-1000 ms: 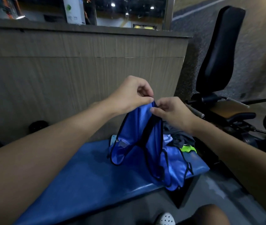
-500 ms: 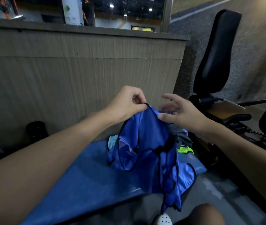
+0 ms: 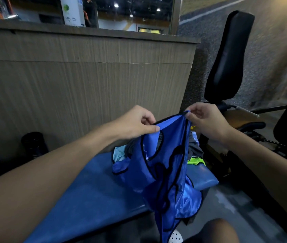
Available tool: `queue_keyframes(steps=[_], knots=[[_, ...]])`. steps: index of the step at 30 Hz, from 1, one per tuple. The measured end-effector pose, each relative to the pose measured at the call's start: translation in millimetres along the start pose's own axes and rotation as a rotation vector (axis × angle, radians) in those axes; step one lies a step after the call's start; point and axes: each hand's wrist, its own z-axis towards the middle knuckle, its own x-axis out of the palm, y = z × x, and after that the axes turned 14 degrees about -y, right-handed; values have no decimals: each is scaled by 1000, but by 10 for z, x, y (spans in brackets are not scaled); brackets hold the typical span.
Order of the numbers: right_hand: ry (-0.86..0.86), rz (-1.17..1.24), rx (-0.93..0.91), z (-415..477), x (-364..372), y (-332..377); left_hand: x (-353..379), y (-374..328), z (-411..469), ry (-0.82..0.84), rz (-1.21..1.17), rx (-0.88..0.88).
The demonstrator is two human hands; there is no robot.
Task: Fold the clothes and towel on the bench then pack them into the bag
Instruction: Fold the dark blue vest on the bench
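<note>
A shiny blue garment with black trim (image 3: 169,172) hangs in the air above the blue padded bench (image 3: 86,199). My left hand (image 3: 137,122) pinches one top corner of it and my right hand (image 3: 204,120) pinches the other, so the top edge is stretched between them. Its lower end drapes over the bench's front edge. Behind it on the bench lies a heap of clothes: a light blue piece (image 3: 119,153), a grey piece (image 3: 194,151) and a neon yellow piece (image 3: 196,162). No bag can be made out.
A wooden counter wall (image 3: 86,85) rises right behind the bench. A black padded gym seat (image 3: 226,58) and machine frame stand to the right. A dark bottle-like object (image 3: 33,144) sits on the left. My knee (image 3: 214,230) and white shoe (image 3: 175,236) are below.
My right hand took hold of the garment's other top corner and moved right. The two hands drew apart, spreading the top edge. The garment now hangs lower over the bench front.
</note>
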Motion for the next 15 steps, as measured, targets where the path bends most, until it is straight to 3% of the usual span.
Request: queue_keyframes(steps=[5,8,11,15], knots=[[179,169,87,-119,74,72,83,-244,105,-233,-23,122],[212,146,16,-168,131,145,124,-361,126,-237,-21,123],[151,166,-27,-148,123,134,111,-393,102,-183,-113,60],[55,184,40,-89,34,93,49,-235,66,80,-196,-53]])
